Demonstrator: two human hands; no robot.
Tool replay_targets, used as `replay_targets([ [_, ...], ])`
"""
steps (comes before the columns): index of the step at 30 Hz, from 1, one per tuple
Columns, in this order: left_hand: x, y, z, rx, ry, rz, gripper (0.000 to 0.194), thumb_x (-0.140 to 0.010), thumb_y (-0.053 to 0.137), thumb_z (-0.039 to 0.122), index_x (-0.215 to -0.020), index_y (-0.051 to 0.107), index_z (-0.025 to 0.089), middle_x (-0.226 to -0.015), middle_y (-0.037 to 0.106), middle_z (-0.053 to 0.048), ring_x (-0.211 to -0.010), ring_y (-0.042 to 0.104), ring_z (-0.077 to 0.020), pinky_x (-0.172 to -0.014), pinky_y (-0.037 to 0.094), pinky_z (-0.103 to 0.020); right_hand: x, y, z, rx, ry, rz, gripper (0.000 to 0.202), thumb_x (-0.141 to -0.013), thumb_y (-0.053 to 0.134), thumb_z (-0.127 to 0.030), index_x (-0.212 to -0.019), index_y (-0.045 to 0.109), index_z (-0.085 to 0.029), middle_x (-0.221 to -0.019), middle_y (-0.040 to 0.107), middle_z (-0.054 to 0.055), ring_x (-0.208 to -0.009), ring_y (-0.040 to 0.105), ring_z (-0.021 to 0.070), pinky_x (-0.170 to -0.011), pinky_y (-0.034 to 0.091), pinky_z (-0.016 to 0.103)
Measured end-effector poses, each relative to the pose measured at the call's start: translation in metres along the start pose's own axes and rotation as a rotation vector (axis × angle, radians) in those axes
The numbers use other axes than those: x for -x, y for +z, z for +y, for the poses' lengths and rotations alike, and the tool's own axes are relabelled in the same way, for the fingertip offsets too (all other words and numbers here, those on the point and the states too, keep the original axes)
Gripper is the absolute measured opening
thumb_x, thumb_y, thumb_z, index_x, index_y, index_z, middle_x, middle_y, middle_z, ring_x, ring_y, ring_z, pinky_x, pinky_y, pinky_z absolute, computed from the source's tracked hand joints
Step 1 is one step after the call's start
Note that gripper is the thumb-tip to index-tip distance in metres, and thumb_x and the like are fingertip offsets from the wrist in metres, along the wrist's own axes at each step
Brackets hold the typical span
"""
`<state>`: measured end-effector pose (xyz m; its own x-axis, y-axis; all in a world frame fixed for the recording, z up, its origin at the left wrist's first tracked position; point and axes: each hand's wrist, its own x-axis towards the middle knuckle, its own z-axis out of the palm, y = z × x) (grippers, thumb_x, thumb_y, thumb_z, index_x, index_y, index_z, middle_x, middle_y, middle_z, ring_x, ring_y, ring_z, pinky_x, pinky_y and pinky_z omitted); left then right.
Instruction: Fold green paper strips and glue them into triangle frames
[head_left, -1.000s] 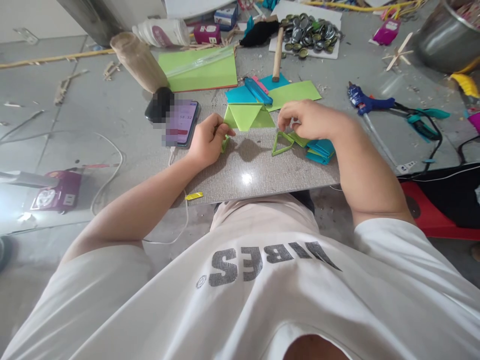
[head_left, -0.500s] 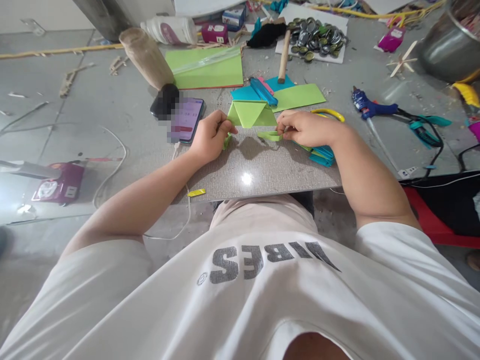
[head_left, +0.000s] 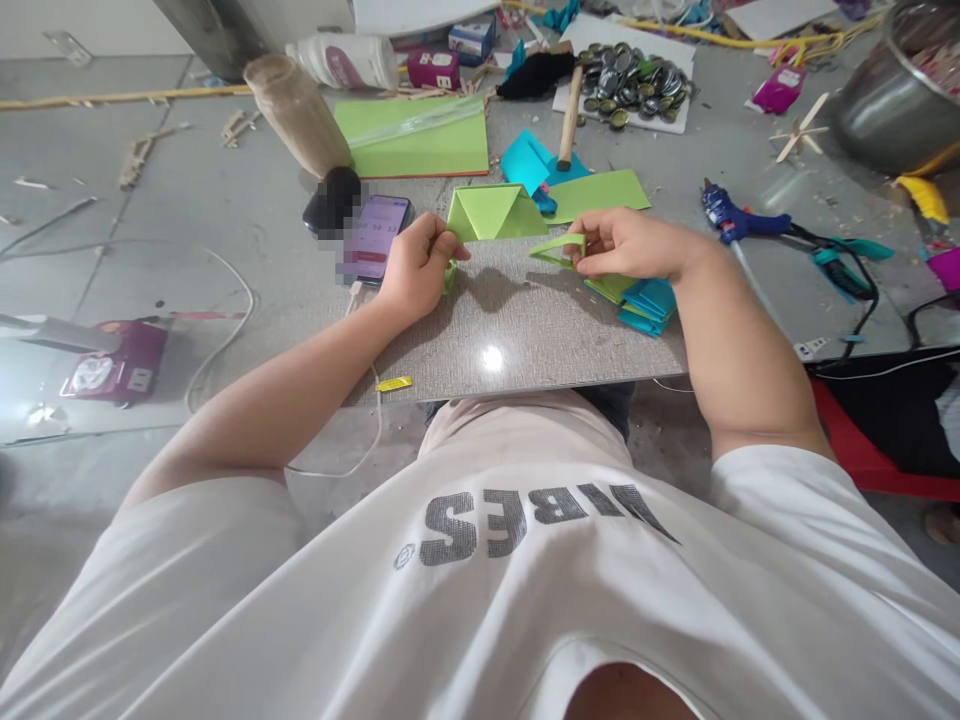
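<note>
My left hand [head_left: 426, 262] pinches the left end of a folded green paper piece [head_left: 491, 213], which shows triangular creases. Another bit of green paper pokes out below those fingers. A narrow folded green strip [head_left: 553, 247] is gripped between the thumb and fingers of my right hand [head_left: 611, 243], just right of the folded piece and apart from it. Under and beside my right hand lie folded blue papers [head_left: 649, 303] with some green. Beyond the folded piece are a flat green sheet [head_left: 604, 193] and blue paper [head_left: 525, 160].
A phone [head_left: 381, 232] with a cable lies left of my left hand, by a brown bottle [head_left: 296, 115]. Farther back are a hammer [head_left: 570, 118], bottle caps [head_left: 637, 80] and a green sheet [head_left: 420, 140]. A blue glue gun [head_left: 739, 215] lies right.
My right hand has moved slightly right, drawing the green strip away from the folded piece. The folded piece has shifted a little up and left. The blue paper behind it looks rearranged.
</note>
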<state>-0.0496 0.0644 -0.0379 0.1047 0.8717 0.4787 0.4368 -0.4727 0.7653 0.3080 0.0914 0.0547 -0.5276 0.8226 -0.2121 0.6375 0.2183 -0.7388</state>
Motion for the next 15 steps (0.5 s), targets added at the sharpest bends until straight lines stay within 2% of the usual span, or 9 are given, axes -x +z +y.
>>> replay_targets([
  [3,0.000,0.001,-0.003,-0.002,-0.002,0.004,0.040,-0.118,0.067,0.063,-0.094,0.056,0.033,-0.093,0.089,-0.005,-0.082,0.077,-0.0241,-0.077,0.067,-0.041,-0.003,0.007,0.001,0.034,0.033,-0.006,0.036,-0.092,0.105,-0.052,-0.100,0.076,-0.032,-0.084,0.080,0.000,-0.081,0.080,0.0270,-0.078,0.069,0.043],
  [6,0.001,0.001,-0.003,-0.007,-0.012,-0.005,0.040,-0.118,0.067,0.063,-0.094,0.057,0.033,-0.093,0.089,-0.005,-0.085,0.078,-0.0251,-0.081,0.068,-0.042,-0.007,0.017,0.004,0.016,0.054,0.090,0.038,-0.095,0.102,-0.060,-0.103,0.078,-0.032,-0.080,0.080,0.002,-0.076,0.081,0.0283,-0.071,0.068,0.043],
  [9,0.002,0.000,0.000,-0.014,-0.015,-0.014,0.039,-0.118,0.068,0.062,-0.094,0.058,0.033,-0.095,0.089,-0.006,-0.087,0.079,-0.0258,-0.083,0.069,-0.042,-0.010,0.024,0.005,-0.033,0.071,0.160,0.040,-0.098,0.100,-0.056,-0.125,0.081,-0.031,-0.084,0.083,0.003,-0.074,0.082,0.0287,-0.068,0.066,0.042],
  [12,0.002,0.000,0.001,-0.018,-0.019,-0.013,0.037,-0.117,0.069,0.061,-0.094,0.060,0.033,-0.094,0.089,-0.005,-0.086,0.079,-0.0262,-0.081,0.068,-0.042,-0.010,0.029,0.001,-0.042,0.083,0.130,0.051,-0.101,0.096,-0.048,-0.147,0.080,-0.032,-0.089,0.087,0.002,-0.073,0.082,0.0279,-0.073,0.068,0.043],
  [15,0.001,0.000,-0.001,-0.011,-0.020,-0.009,0.035,-0.116,0.070,0.059,-0.093,0.061,0.033,-0.092,0.087,-0.005,-0.085,0.078,-0.0267,-0.081,0.067,-0.044,-0.008,0.030,-0.003,-0.008,0.081,0.046,0.055,-0.101,0.097,-0.044,-0.152,0.080,-0.033,-0.095,0.089,0.003,-0.076,0.082,0.0277,-0.080,0.071,0.046],
])
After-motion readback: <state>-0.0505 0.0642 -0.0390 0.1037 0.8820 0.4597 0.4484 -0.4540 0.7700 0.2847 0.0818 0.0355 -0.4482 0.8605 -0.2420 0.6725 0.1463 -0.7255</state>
